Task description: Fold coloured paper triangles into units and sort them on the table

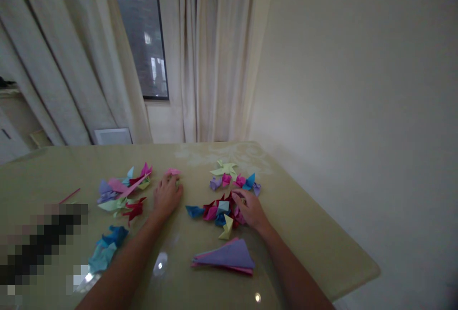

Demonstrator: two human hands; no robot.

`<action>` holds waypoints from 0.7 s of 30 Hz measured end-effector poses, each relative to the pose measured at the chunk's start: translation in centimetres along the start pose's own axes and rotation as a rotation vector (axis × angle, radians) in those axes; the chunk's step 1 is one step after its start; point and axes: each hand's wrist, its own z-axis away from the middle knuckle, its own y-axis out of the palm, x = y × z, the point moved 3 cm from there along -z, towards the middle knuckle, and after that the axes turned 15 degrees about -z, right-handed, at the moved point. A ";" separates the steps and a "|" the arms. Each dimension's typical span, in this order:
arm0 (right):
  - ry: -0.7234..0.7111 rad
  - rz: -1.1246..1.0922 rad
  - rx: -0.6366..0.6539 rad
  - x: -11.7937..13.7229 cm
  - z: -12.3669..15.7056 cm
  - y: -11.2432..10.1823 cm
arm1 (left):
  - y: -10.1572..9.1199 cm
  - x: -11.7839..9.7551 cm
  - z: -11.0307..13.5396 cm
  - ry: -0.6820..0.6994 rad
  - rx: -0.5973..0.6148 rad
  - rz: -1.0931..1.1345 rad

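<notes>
My left hand (pixel 166 196) lies palm down on the tabletop with its fingers curled over a small pink folded paper (pixel 173 172). My right hand (pixel 250 209) rests at the right side of a heap of folded paper pieces (pixel 218 211) in red, pink, blue and yellow, its fingers bent onto the pieces. Whether either hand grips a piece is hard to see. A stack of purple and pink paper sheets (pixel 227 257) lies just in front, between my forearms.
More folded paper shapes lie at the left (pixel 121 191), at the lower left in blue (pixel 105 248), and further back in green, pink and purple (pixel 232 177). The glossy beige table (pixel 322 233) ends at the right. Curtains and a window stand behind.
</notes>
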 end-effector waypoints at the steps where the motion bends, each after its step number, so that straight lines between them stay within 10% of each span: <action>1: 0.000 0.000 -0.008 0.0 0.0 -0.1 | 0.2 0.3 0.1 0.013 -0.003 0.027; 21: -0.019 0.009 -0.044 -0.8 0.0 -0.1 | 1.1 -0.4 0.9 0.360 0.130 0.495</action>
